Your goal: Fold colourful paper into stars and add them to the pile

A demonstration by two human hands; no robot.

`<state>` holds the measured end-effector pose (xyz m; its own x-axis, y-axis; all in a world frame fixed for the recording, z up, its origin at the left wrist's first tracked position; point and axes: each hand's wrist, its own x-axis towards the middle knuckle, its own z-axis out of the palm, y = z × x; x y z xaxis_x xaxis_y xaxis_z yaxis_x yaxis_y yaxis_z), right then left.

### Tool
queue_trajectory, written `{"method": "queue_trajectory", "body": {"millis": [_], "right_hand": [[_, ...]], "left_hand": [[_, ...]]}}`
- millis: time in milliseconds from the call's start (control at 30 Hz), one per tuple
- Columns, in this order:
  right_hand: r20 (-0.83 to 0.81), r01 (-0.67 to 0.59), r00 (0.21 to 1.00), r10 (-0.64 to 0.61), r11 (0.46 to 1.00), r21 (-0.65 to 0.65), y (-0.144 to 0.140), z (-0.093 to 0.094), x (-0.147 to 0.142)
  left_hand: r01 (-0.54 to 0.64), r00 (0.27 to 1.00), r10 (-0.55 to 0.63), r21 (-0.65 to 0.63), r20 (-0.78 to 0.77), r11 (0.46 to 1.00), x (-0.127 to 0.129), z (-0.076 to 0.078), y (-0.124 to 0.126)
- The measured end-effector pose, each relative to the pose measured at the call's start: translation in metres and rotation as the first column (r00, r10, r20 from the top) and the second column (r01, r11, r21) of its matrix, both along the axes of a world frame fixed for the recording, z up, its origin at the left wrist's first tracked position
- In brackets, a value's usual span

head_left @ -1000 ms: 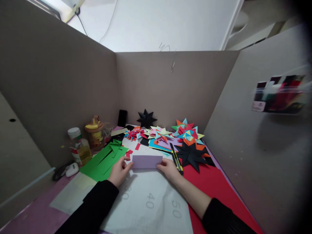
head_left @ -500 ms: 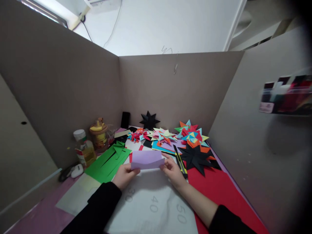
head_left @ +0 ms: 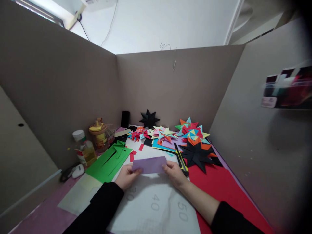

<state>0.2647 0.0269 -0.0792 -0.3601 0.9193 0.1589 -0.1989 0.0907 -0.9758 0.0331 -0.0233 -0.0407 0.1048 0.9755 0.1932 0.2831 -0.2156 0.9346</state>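
Observation:
A sheet of purple paper (head_left: pixel 149 165), folded into a narrow strip, is held up above the white numbered mat (head_left: pixel 168 198). My left hand (head_left: pixel 127 177) pinches its left end, thumb in front. At the right end my right hand (head_left: pixel 175 174) grips it between thumb and fingers. Both hands are closed on the paper, and their fingertips behind it are hidden. Just right of my right hand lies a black and yellow utility knife (head_left: pixel 180 159). Small red paper pieces (head_left: pixel 132 157) lie behind the purple strip.
Green paper (head_left: pixel 107 164) lies to the left, red paper (head_left: pixel 219 191) to the right. Folded paper stars, including a black one (head_left: pixel 196 155), crowd the back. An oil bottle (head_left: pixel 84 149), a yellow-lidded cup (head_left: pixel 98 135) and a white mouse (head_left: pixel 78 171) stand along the left partition.
The purple paper has gone from partly folded, with a taller back layer, to a narrower strip with its layers closer together. My right fingers have curled in around its end.

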Motion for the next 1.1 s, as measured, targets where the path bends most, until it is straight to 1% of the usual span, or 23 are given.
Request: {"method": "queue_trajectory", "body": {"millis": [133,267,333,367,467,533,600,700,767,833,933,1100], "right_hand": [[0.05,0.164,0.985,-0.165,0.986,0.023,0.001,0.001,-0.001],[0.024,0.255,0.967,-0.255,0.967,0.005,0.001,0.003,-0.003],[0.005,0.255,0.967,-0.255,0.967,-0.003,0.0,0.006,-0.004],[-0.002,0.24,0.971,-0.24,0.971,-0.002,-0.001,0.007,-0.005],[-0.012,0.211,0.977,-0.211,0.977,0.0,-0.002,0.01,-0.004],[-0.023,0.24,0.97,-0.241,0.971,-0.014,-0.001,0.009,-0.002],[-0.029,0.285,0.958,-0.286,0.958,-0.025,0.002,0.008,0.0],[-0.048,0.337,0.94,-0.338,0.941,-0.026,0.004,0.007,0.001],[-0.058,0.356,0.932,-0.357,0.934,-0.022,0.005,0.007,0.001],[-0.061,0.359,0.931,-0.359,0.933,-0.018,0.005,0.008,0.0],[-0.068,0.356,0.931,-0.358,0.934,-0.032,0.004,0.008,-0.001],[-0.11,0.367,0.922,-0.372,0.928,-0.065,0.002,0.007,-0.003]], "left_hand": [[-0.061,0.998,0.061,-0.016,-0.003,0.998,0.002,-0.001,0.002],[-0.198,0.98,0.197,-0.071,-0.024,0.978,0.001,-0.005,0.003],[-0.229,0.973,0.23,-0.095,0.002,0.969,0.001,-0.005,0.004],[-0.224,0.973,0.228,-0.105,0.025,0.969,0.003,-0.005,0.004],[-0.162,0.978,0.177,-0.129,0.113,0.978,0.01,0.0,0.006],[-0.135,0.97,0.16,-0.139,0.183,0.981,0.018,0.002,0.008],[-0.14,0.952,0.177,-0.159,0.25,0.977,0.026,0.002,0.011],[-0.218,0.914,0.265,-0.18,0.308,0.959,0.034,-0.004,0.013],[-0.297,0.887,0.342,-0.183,0.31,0.937,0.036,-0.009,0.013],[-0.345,0.866,0.392,-0.196,0.31,0.918,0.035,-0.014,0.013],[-0.365,0.852,0.416,-0.206,0.319,0.908,0.032,-0.017,0.013],[-0.388,0.852,0.425,-0.174,0.306,0.905,0.029,-0.019,0.014]]}}
